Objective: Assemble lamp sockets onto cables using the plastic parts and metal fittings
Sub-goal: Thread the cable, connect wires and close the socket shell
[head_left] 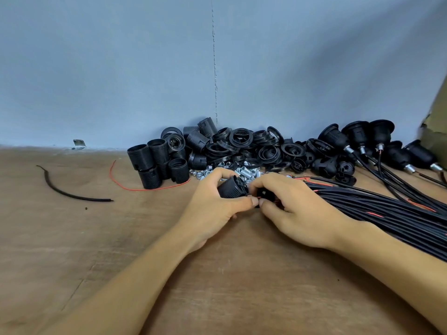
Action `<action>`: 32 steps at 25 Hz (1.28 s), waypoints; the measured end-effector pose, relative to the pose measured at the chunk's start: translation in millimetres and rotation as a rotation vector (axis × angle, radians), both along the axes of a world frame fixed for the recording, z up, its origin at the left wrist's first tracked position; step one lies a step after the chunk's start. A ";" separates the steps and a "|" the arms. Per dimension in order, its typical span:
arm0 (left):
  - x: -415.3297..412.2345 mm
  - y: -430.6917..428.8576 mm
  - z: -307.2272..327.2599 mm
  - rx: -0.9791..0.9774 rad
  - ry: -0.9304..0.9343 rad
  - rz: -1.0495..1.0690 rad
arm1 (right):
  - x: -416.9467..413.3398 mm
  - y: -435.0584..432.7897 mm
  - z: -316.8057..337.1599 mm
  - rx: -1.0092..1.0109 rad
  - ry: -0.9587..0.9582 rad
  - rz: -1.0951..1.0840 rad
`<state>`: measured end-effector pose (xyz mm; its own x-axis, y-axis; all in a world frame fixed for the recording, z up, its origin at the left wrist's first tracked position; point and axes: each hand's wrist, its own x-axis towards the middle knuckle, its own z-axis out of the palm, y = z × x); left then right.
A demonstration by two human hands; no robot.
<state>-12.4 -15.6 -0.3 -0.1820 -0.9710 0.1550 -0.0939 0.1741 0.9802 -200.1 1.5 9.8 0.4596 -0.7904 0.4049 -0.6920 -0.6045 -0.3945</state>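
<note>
My left hand [212, 204] grips a black threaded socket body [231, 188] above the wooden table [121, 238]. My right hand [290, 206] holds a small black plastic cap [264, 194] against the socket's end, thumb tips almost touching. Red wire shows faintly between the two parts. A thick bundle of black cables [387, 211] runs from under my right hand to the right edge. Behind the hands lie silver metal fittings [244, 171].
Black socket shells [157, 163] and rings [242, 141] are piled against the blue wall. Finished sockets on cables [358, 139] lie at back right. A loose black cable piece [70, 193] and a red wire [135, 187] lie at left. A cardboard box [435, 122] stands far right.
</note>
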 end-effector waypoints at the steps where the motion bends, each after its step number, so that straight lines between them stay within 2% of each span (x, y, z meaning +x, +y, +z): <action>1: 4.1 -1.1 0.1 -0.004 -0.052 -0.003 | -1.5 0.0 -0.2 -0.018 0.020 -0.021; 5: 23.0 -3.9 2.9 -0.024 -0.152 -0.056 | -7.6 -2.3 0.5 -0.043 0.176 -0.121; 9: 26.1 -4.6 2.6 -0.102 -0.186 -0.109 | -5.9 -3.4 -3.3 -0.048 0.022 -0.052; 14: 26.3 -5.3 0.7 -0.034 -0.131 -0.170 | -5.7 -0.4 -8.3 -0.006 -0.150 -0.044; 19: 29.1 -6.1 0.8 0.003 -0.129 -0.220 | -3.4 1.9 -9.1 0.064 -0.178 -0.072; 24: 31.0 -6.6 2.0 0.024 -0.092 -0.292 | -2.1 5.1 -6.3 -0.006 -0.256 -0.092; 32: 28.3 -5.7 0.5 0.018 -0.091 -0.303 | -2.6 3.4 -6.8 0.032 -0.297 -0.087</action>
